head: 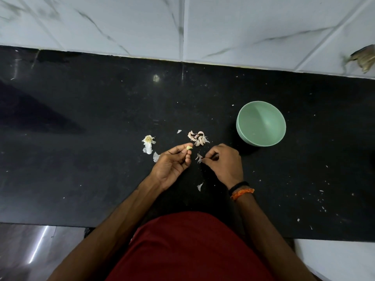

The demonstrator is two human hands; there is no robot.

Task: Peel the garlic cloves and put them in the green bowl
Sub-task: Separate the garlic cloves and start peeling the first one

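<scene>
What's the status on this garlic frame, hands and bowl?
Left hand pinches a peeled clove. Right hand pinches loose skin. Green bowl empty; unpeeled cloves piled beside it. Path to bowl open.

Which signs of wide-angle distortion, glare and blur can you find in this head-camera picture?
Head view: the wall tile joints splay and the counter's back edge tilts; a glare spot shines on the black counter; the brown object at the right edge is blurred; hands and green bowl stay fairly sharp.
</scene>
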